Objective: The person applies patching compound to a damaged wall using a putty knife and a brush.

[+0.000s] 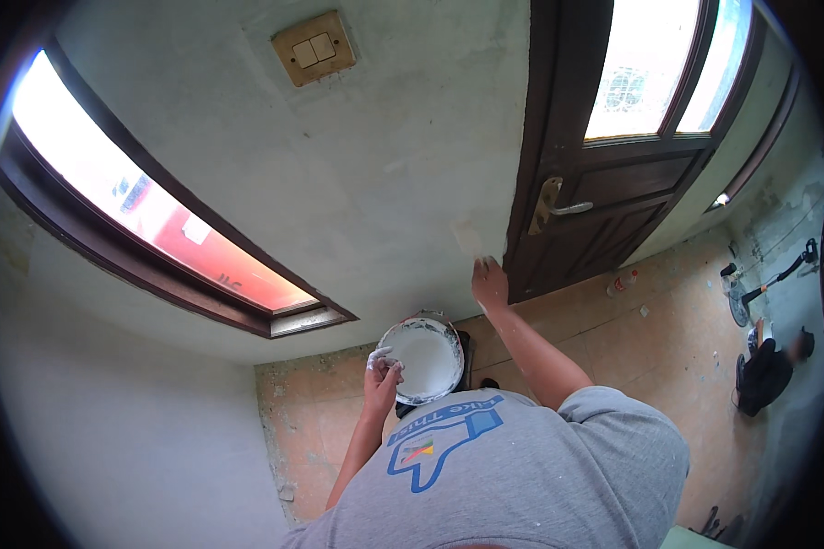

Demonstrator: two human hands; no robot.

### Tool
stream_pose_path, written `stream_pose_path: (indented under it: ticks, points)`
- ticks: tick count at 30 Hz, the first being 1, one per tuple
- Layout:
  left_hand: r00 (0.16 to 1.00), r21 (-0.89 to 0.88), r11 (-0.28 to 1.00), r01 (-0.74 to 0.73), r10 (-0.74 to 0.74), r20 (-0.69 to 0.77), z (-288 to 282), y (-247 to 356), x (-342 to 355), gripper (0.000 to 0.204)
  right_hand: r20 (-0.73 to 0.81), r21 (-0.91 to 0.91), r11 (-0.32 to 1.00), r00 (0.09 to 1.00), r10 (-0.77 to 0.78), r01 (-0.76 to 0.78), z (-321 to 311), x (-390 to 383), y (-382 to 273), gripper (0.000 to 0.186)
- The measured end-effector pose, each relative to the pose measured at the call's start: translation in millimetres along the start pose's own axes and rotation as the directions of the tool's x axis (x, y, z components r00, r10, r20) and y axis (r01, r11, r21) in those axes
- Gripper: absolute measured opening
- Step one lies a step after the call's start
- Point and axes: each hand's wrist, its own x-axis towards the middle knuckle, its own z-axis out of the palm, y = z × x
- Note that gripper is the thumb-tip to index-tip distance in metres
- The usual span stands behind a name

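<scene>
My left hand (384,373) is beside the left rim of a round bucket (460,352) of white, paint-like material. Its fingers are smeared white and curled in; what they hold, if anything, is too small to make out. Up against the pale wall (394,183), my right hand (491,285) has its bent fingers pressed together close to the dark door frame (520,233). White shows at these fingertips, and I cannot tell whether a small thing is between them. Just above them the wall carries a lighter patch (468,236).
A brown wooden door (604,197) with a metal handle (572,209) stands at the right. At the left is a window frame (156,242). A light switch (313,48) sits high on the wall. On the tiled floor (677,339) are a bottle (622,285) and dark items at far right.
</scene>
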Motion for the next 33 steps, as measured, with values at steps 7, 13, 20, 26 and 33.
stream_pose_path:
  ticks: [7, 13, 20, 26, 33]
  points:
    - [0.996, -0.029, 0.999, 0.038, -0.040, -0.080, -11, -12, -1, 0.034, -0.099, 0.071, 0.997, 0.995, -0.007, 0.014, -17, -9, 33, 0.030]
    - [0.981, -0.162, 0.979, 0.123, -0.145, -0.129, -11, 3, 2, 0.027, -0.097, 0.276, 0.946, 0.984, -0.148, 0.169, -58, 42, -62, 0.031]
    - [0.973, -0.171, 0.979, 0.111, -0.143, -0.184, -18, 17, 5, 0.031, -0.027, 0.054, 0.997, 0.998, -0.052, 0.053, -21, 24, 10, 0.031]
    - [0.930, -0.284, 0.929, 0.238, -0.302, -0.208, -52, 7, -3, 0.027, 0.293, -0.214, 0.943, 0.905, 0.310, -0.254, 20, -48, 99, 0.028]
    - [0.885, -0.083, 0.892, 0.445, -0.452, -0.114, -76, 26, 4, 0.026, 0.684, 0.053, 0.933, 0.693, 0.226, -0.357, 63, -120, 40, 0.021]
